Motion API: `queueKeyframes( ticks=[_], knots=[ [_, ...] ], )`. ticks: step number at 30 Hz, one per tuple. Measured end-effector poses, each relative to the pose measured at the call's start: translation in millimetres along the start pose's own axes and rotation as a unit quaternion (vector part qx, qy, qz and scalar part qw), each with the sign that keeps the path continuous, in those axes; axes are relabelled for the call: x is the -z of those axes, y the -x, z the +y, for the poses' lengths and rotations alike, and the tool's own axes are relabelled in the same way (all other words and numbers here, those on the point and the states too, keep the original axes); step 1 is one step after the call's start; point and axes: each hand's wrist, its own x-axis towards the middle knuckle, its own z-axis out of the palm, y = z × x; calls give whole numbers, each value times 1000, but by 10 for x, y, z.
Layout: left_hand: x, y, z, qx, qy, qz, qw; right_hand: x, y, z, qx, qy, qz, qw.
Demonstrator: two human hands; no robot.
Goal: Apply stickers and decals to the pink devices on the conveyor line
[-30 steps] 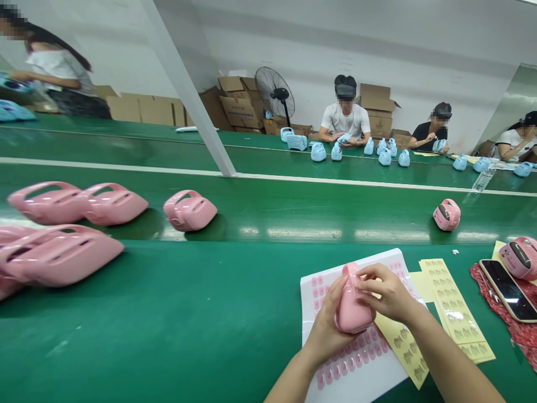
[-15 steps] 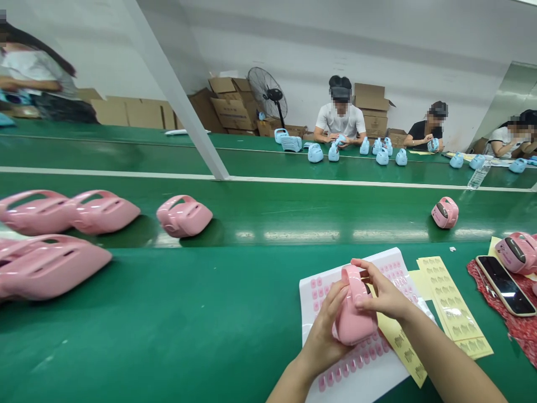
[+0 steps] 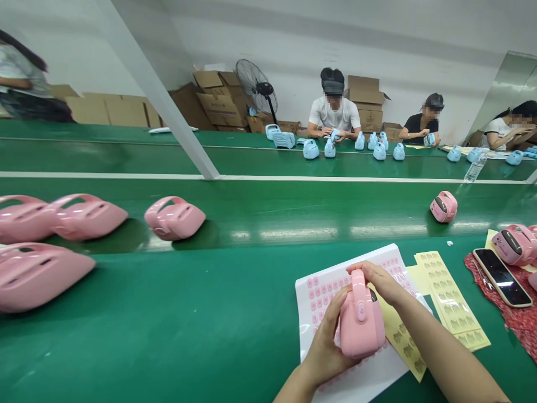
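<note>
A small pink plastic housing with a handle [image 3: 361, 316] is held upright over a white sheet of pink stickers [image 3: 319, 291]. My left hand [image 3: 329, 338] wraps around its left side and bottom. My right hand [image 3: 375, 280] grips the top of its handle with curled fingers. A small pink sticker shows on the face of the handle. Yellow backing sheets [image 3: 451, 302] lie just to the right of the hands.
Several pink housings [image 3: 174, 217] lie on the green conveyor belt [image 3: 268, 210] at left, and one more pink unit [image 3: 443, 206] at right. A phone [image 3: 501, 277] rests on red cloth at far right. People across the far belt handle blue units [image 3: 310, 149].
The pink housing has been turned so its handle face with a sticker points toward me. My right hand slid from its side to the handle top. The view shifted slightly rightward.
</note>
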Motion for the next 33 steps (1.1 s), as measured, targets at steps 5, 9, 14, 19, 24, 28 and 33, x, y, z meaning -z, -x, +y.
queueKeyframes(
  ticks=[5, 9, 14, 19, 24, 28, 33],
  knots=[
    [6, 15, 33, 29, 40, 1, 999, 102, -62, 198, -77, -28, -91, 992],
    [-52, 23, -49, 55, 52, 10, 997, 145, -111, 235, -45, -76, 26, 996],
    [-116, -29, -170, 189, 16, 46, 981, 368, -384, 26, 19, 11, 261, 965],
    [-113, -118, -209, 153, -148, -121, 970, 617, -977, -125, 22, 85, 380, 921],
    [-95, -168, -216, 107, -241, -174, 949, 833, -1381, -59, 5, 153, 436, 887],
    [-92, -165, -257, 104, -280, -190, 935, 1034, -1387, 19, -15, 212, 439, 873],
    [-111, -144, -278, 77, -266, -143, 950, 1165, -1123, 52, -39, 268, 381, 884]
  ],
)
